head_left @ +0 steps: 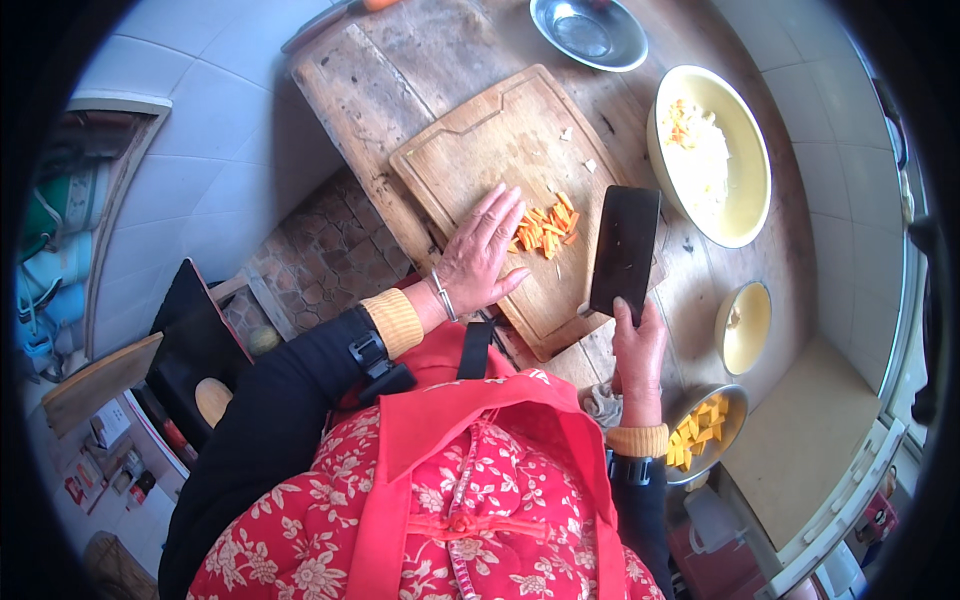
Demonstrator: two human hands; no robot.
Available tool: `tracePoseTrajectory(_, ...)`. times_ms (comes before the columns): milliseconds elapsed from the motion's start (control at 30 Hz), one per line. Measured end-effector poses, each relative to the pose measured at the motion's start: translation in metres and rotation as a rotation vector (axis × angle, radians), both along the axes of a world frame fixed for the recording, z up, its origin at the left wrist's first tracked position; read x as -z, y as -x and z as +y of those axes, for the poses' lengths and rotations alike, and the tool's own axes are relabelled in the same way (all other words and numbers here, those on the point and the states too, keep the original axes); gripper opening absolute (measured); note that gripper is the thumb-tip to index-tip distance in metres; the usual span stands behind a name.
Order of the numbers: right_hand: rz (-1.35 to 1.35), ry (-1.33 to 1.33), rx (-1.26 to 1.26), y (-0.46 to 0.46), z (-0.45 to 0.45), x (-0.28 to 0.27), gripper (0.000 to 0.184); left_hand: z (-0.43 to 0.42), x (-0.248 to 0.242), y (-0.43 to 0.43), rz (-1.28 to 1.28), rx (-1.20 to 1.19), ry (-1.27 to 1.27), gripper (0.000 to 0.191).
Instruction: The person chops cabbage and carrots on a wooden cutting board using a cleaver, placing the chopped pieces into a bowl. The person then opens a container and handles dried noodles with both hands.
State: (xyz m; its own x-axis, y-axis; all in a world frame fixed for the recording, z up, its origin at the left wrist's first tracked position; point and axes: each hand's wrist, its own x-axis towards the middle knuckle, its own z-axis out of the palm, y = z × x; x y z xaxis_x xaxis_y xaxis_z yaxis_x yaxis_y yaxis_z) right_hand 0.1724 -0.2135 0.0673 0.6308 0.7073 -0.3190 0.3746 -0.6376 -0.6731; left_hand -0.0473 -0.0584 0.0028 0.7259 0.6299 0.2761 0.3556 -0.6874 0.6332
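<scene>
On the wooden cutting board lies a small heap of orange carrot sticks. My left hand is stretched out flat over the board, its fingertips close beside the heap and nothing in its grip. A dark, broad-bladed cleaver is in my right hand, which grips it at the handle end. Its blade covers part of the board's right edge. A few pale scraps lie near the far end of the board.
Right of the board stands a large cream bowl with white and orange cut pieces, then a smaller cream bowl. Yellow chunks fill a metal bowl nearer me. A shiny metal bowl stands at the back of the wooden table.
</scene>
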Motion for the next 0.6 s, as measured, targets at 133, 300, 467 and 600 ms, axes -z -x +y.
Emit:
tracePoseTrajectory(133, -0.391, 0.083, -0.284, -0.003, 0.01, -0.015, 0.02, -0.003, 0.008, -0.019, -0.022, -0.106, 0.0, 0.096)
tracePoseTrajectory(300, -0.52, 0.276, -0.388, 0.024, 0.017, -0.018, 0.018, -0.014, 0.011, -0.052, -0.094, -0.195, 0.083, 0.096)
tracePoseTrajectory(467, -0.432, 0.213, -0.454, 0.032, 0.007, -0.015, 0.018, -0.018, 0.013, -0.065, -0.183, -0.243, 0.114, 0.096)
tracePoseTrajectory(600, -0.14, 0.009, -0.296, 0.013, -0.004, -0.008, 0.013, -0.017, 0.014, -0.062, -0.23, -0.244, 0.115, 0.091)
